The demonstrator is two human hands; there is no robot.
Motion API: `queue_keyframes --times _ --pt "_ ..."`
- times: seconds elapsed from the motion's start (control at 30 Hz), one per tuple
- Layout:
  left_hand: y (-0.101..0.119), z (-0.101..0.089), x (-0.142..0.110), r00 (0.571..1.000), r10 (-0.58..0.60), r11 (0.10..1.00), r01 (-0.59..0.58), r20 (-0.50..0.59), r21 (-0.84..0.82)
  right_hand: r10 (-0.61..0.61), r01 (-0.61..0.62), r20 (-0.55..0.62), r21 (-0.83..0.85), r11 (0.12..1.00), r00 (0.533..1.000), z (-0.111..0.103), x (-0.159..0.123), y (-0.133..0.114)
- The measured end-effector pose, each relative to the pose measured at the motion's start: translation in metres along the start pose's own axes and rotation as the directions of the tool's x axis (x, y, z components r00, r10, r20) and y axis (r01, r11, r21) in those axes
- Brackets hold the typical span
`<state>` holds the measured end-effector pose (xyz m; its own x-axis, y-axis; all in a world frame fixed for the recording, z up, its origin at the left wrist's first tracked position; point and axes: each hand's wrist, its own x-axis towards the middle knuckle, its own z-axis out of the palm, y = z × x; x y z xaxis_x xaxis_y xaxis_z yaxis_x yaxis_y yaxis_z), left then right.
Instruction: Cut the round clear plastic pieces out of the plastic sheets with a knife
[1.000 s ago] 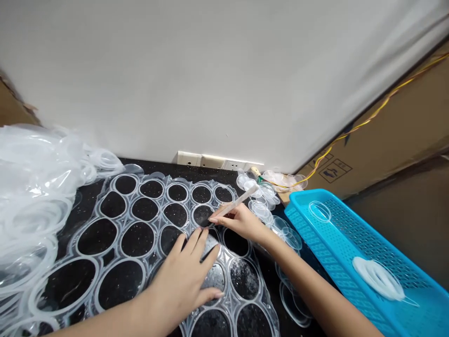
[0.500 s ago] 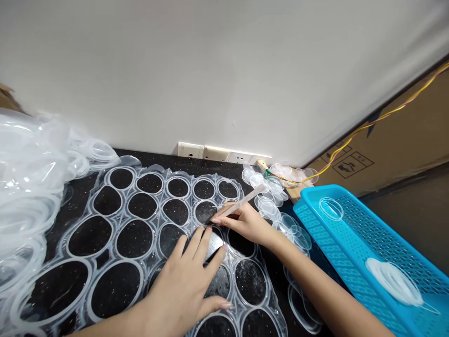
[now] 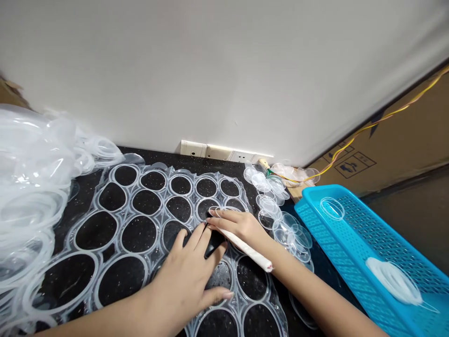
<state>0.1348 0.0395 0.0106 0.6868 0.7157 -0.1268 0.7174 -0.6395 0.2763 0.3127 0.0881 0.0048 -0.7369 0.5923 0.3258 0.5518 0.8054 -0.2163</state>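
A translucent plastic sheet (image 3: 128,210) with rows of round cut-out holes lies on the black speckled counter. My left hand (image 3: 191,269) rests flat on it with fingers spread, holding nothing. Just beyond those fingertips, my right hand (image 3: 242,227) is closed around a slim white pen-like tool (image 3: 250,250), whose reddish-tipped end points down and right. The tool's working end is hidden by my fingers. At my right fingertips is a thin clear plastic disc (image 3: 219,209); I cannot tell whether it is gripped or only touched.
Loose clear discs (image 3: 268,203) lie scattered right of the sheet. A blue perforated basket (image 3: 336,248) with a few discs stands at the right. Translucent ringed plastic sheets (image 3: 31,187) are piled at the left. Wall sockets (image 3: 219,152) and a yellow cable (image 3: 336,154) run behind.
My right hand has turned over, so the white tool swings from pointing up and right to pointing down and right. A clear disc now shows at its fingertips. My left hand stays nearly in place.
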Motion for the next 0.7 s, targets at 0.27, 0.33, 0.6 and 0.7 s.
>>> queue_keyframes --times 0.27,0.33,0.6,0.7 --pt "0.001 -0.007 0.001 0.995 -0.019 1.0 0.021 0.094 -0.017 0.124 -0.123 -0.029 0.032 0.992 0.992 0.013 0.002 0.003" --pt "0.002 -0.006 0.001 0.995 0.0 1.0 -0.002 0.101 0.019 0.183 -0.177 -0.073 0.081 0.981 0.98 0.013 0.003 0.009" --pt "0.004 -0.005 -0.002 0.992 0.018 0.998 -0.025 0.123 0.053 0.525 -0.347 -0.523 0.403 0.847 0.672 -0.018 0.007 0.045" --pt "0.003 -0.004 -0.002 0.992 0.022 0.999 -0.028 0.125 0.045 0.711 -0.397 -0.482 0.601 0.694 0.512 -0.028 0.004 0.054"
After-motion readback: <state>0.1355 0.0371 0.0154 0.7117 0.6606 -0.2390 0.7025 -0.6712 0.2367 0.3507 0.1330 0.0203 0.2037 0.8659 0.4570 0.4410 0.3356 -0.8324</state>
